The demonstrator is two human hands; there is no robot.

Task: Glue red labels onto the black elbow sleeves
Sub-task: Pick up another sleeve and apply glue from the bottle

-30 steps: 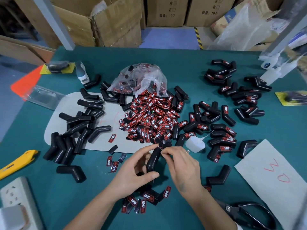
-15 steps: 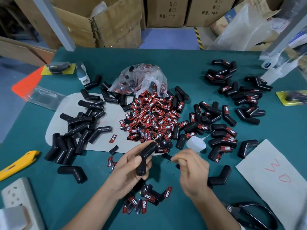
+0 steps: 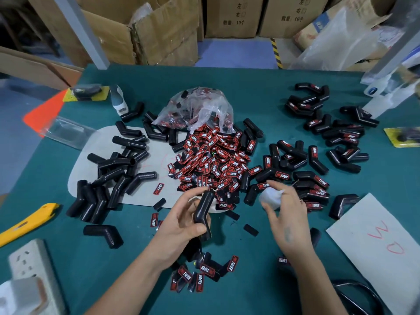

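My left hand (image 3: 181, 223) grips a bare black elbow sleeve (image 3: 201, 212), held upright just in front of the heap of red labels (image 3: 211, 164). My right hand (image 3: 288, 223) has reached out to the small white glue bottle (image 3: 269, 197); thumb and fingers curl round it where it lies on the table. Unlabelled sleeves (image 3: 113, 178) are piled on the left. Labelled sleeves (image 3: 313, 185) lie to the right, with more of them further back (image 3: 336, 133). Loose labels (image 3: 200, 273) lie between my forearms.
A clear bag (image 3: 197, 110) of labels sits behind the heap. A yellow knife (image 3: 25, 223) and a power strip (image 3: 29, 264) are at the left front. A marked white sheet (image 3: 381, 253) and scissors (image 3: 359, 294) lie at the right front. Cardboard boxes stand beyond the table.
My hands have parted. The left hand drew the sleeve a little toward me, and the right hand left it and moved right to the glue bottle.
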